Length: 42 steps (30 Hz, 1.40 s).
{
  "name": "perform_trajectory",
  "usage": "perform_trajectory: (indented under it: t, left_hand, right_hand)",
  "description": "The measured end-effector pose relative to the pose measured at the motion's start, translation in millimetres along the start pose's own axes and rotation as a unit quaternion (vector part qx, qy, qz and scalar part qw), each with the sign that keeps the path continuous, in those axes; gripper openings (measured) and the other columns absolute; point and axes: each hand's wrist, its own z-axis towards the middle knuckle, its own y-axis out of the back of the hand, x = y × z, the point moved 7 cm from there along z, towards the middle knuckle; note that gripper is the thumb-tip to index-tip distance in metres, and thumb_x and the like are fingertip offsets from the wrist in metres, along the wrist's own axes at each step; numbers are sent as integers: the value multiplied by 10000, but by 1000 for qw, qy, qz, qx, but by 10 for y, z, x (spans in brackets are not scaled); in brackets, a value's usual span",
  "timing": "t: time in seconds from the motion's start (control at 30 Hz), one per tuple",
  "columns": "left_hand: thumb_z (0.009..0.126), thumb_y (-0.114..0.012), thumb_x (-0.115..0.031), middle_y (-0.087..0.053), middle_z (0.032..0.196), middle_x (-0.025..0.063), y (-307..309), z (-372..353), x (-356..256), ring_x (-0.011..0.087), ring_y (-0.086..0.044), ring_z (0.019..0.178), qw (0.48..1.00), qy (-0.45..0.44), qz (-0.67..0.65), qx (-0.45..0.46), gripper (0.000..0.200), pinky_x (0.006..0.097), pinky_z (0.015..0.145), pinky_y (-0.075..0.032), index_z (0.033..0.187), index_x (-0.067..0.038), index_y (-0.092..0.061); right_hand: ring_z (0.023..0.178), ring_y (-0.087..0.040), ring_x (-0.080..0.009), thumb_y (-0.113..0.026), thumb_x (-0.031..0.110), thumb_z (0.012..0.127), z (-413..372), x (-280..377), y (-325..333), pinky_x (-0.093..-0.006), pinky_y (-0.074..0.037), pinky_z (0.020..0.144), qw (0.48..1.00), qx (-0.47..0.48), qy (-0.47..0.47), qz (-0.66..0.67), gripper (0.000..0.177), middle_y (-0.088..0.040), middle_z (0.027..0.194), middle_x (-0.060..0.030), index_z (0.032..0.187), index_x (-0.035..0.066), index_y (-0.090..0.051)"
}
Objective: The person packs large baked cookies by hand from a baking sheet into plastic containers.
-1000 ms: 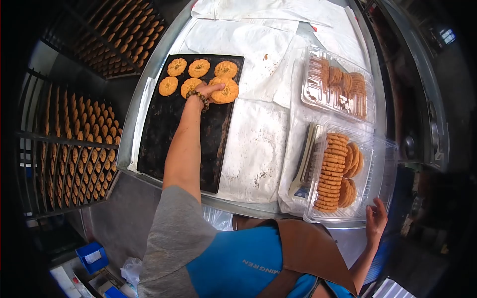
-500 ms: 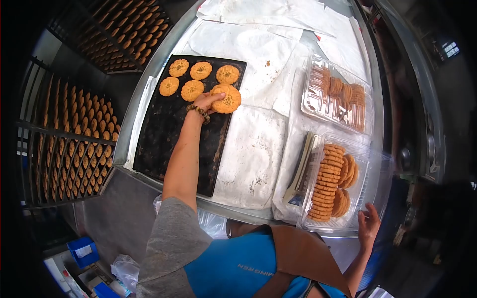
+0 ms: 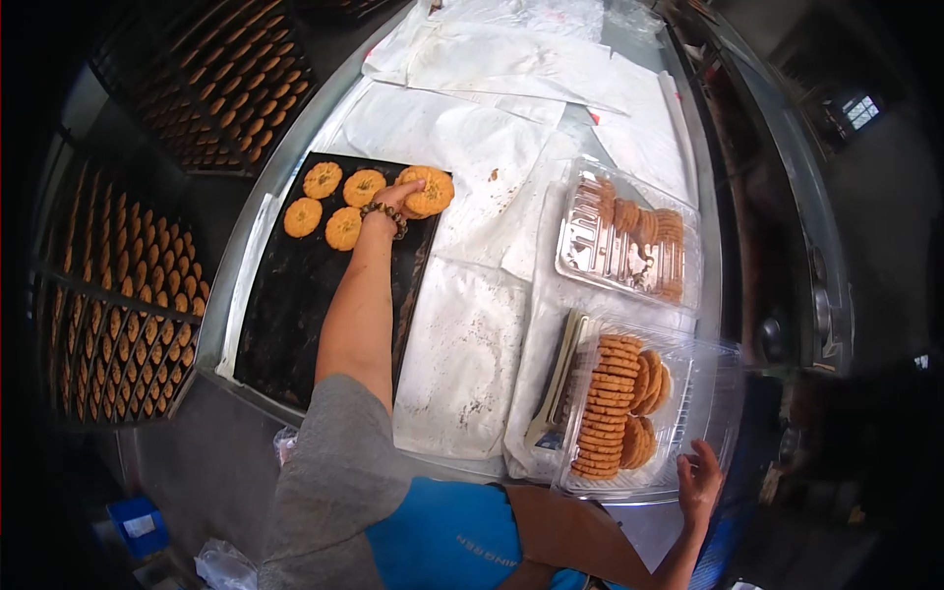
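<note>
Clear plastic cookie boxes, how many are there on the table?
2. The far box, partly filled, lies at the right, farther back; the near box, holding rows of cookies, sits at the front edge beside the right hand. None seems hidden.

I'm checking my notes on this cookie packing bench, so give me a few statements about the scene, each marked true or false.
1. The left hand grips a small stack of cookies at the far end of the black tray. True.
2. The black tray is full. False: only four loose cookies lie at its far end.
3. The right hand rests at the near corner of the near clear box. True.
4. The near clear box is empty. False: it holds rows of cookies.
5. The far clear box stands on the black tray. False: it sits on white paper, right of the tray.
</note>
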Motion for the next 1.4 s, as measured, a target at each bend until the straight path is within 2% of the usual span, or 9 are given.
perform_trajectory:
  t: [0.2, 0.6, 0.9, 0.97, 1.03, 1.07, 1.13, 1.23, 1.4]
  left_hand:
    - [841, -868, -265, -758, 1069, 72, -83, 62, -63, 168, -751, 924, 998, 32, -31, 49, 430, 303, 804, -625, 1161, -26, -708]
    - [727, -914, -506, -737, 1019, 31, 30, -57, -68, 147, -695, 864, 995, 48, 83, 19, 585, 283, 724, -564, 1123, -118, -728]
    - [706, -896, -543, -709, 1020, 83, 204, -322, 42, 263, -668, 767, 982, 77, -170, 17, 600, 423, 613, -572, 1136, -181, -684]
    - [722, -894, -498, -688, 1090, 72, 238, -409, 84, 281, -678, 918, 964, 79, -250, 51, 635, 422, 660, -580, 1218, -202, -632]
    - [790, -846, -456, -667, 1264, 89, 117, -1062, -203, 307, -669, 1105, 968, -39, -237, 68, 639, 494, 746, -586, 1312, -178, -604]
    - [827, -813, -435, -658, 1313, 105, 325, -722, -52, 313, -649, 1174, 942, -122, -257, 178, 616, 518, 806, -577, 1342, -173, -602]
    - [867, -766, -442, -643, 1382, 95, 110, -1553, -204, 321, -619, 1246, 956, -22, -274, 100, 616, 532, 909, -545, 1390, -171, -586]
    - [972, -659, -408, -590, 1476, 103, -88, -2160, -361, 316, -579, 1334, 934, -100, -219, 263, 607, 570, 1030, -500, 1490, -128, -511]
    - [977, -653, -300, -543, 1510, 177, -926, -3173, -447, 340, -553, 1373, 937, -137, -181, 264, 676, 527, 1150, -453, 1531, 9, -418]
  right_hand:
    - [932, -737, -237, -749, 29, 880, -49, -36, 19, -352, -584, 809, 1000, -6, -6, -18, 394, -663, 1332, -201, 1256, -41, -653]
    - [929, -736, -238, -747, 38, 888, 37, 134, -58, -339, -591, 787, 999, 9, 20, -34, 397, -666, 1324, -193, 1268, -25, -651]
    - [952, -723, -218, -758, 72, 896, 74, 18, -40, -325, -574, 781, 1000, 15, 16, 0, 447, -685, 1278, -180, 1309, -39, -626]
    - [955, -720, -220, -763, 81, 893, 96, -154, 6, -332, -573, 784, 1000, -1, 28, -2, 456, -696, 1248, -179, 1310, -40, -625]
    - [965, -718, -228, -760, 91, 894, 114, -199, 177, -336, -575, 796, 998, -22, 56, -28, 456, -711, 1198, -189, 1313, -34, -630]
    - [978, -722, -235, -758, 94, 892, 151, -285, 297, -341, -580, 810, 985, -48, 122, -113, 449, -717, 1182, -194, 1308, -27, -637]
    - [986, -722, -260, -760, 102, 890, 146, -231, 595, -354, -580, 812, 991, -112, 46, -57, 423, -716, 1188, -192, 1281, -16, -651]
    - [984, -718, -273, -747, 133, 915, 181, -593, 961, -370, -581, 820, 977, -197, 43, -68, 391, -697, 1227, -184, 1275, 10, -659]
    - [1006, -713, -261, -733, 222, 951, 279, -1040, 1115, -369, -566, 867, 969, -226, 33, -94, 394, -693, 1231, -167, 1281, 19, -658]
